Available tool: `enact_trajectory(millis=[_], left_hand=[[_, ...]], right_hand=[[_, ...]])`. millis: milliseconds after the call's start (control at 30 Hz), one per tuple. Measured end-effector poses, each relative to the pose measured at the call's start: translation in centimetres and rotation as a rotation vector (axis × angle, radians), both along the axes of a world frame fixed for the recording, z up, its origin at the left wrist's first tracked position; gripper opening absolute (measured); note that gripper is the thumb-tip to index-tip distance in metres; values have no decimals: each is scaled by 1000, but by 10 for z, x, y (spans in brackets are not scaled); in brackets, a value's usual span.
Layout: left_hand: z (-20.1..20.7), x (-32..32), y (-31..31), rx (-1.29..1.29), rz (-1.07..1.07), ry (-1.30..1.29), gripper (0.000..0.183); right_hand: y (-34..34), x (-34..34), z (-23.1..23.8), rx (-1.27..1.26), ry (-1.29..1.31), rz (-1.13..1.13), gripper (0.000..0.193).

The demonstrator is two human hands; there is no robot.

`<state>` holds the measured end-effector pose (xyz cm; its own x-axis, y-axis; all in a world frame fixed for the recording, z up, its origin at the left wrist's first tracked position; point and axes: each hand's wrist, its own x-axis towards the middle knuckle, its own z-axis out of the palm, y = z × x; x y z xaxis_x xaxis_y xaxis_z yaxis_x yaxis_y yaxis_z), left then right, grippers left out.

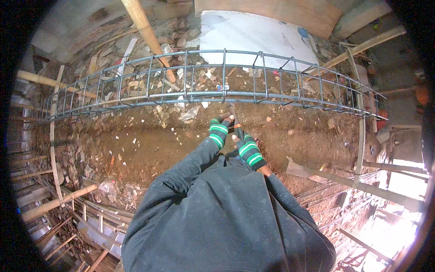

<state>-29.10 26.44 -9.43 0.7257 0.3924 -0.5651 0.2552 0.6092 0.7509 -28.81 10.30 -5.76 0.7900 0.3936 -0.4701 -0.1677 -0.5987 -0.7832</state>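
Note:
My right hand point(244, 146), in a green, black and white striped fingerless glove, is closed round a hand tool with an orange and black handle point(238, 128). Its narrow metal end points away from me, toward the lower bars of a long steel rebar cage point(224, 94). Beside that end, my left hand point(220, 125), gloved alike, has its fingers drawn together; what they hold, if anything, is too small to tell. Both hands are just on my side of the cage. The cage lies across in front of me, with long bars and several square stirrups.
Wooden crosspieces point(359, 118) stand at the cage's ends. A bamboo pole point(147, 34) slants down behind it, near a white sheet point(258, 36). Rubble and plastic scraps litter the dirt ground point(136, 140). More poles point(59, 201) lie at the lower left.

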Motion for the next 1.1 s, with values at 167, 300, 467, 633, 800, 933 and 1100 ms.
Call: enact_trajectory(millis=[167, 300, 467, 633, 800, 933, 1100], left_hand=[[13, 7, -6, -115, 19, -3, 23], [20, 16, -15, -98, -8, -21, 23], [27, 24, -30, -16, -10, -67, 24], [40, 25, -39, 224, -4, -58, 19], [55, 26, -35, 173, 59, -134, 24], [72, 27, -25, -66, 104, -219, 25], [97, 34, 0, -59, 164, -355, 25]], right_hand=[[-16, -3, -6, -24, -158, 38, 49], [-28, -7, 11, -104, -176, 10, 45], [-31, -13, 33, 160, -113, -178, 38], [-35, -17, 27, -148, -365, -88, 37], [-48, -12, 3, -147, -350, -211, 40], [-49, 4, 2, 79, -31, -448, 42], [-52, 21, 41, 354, -113, -579, 38]])
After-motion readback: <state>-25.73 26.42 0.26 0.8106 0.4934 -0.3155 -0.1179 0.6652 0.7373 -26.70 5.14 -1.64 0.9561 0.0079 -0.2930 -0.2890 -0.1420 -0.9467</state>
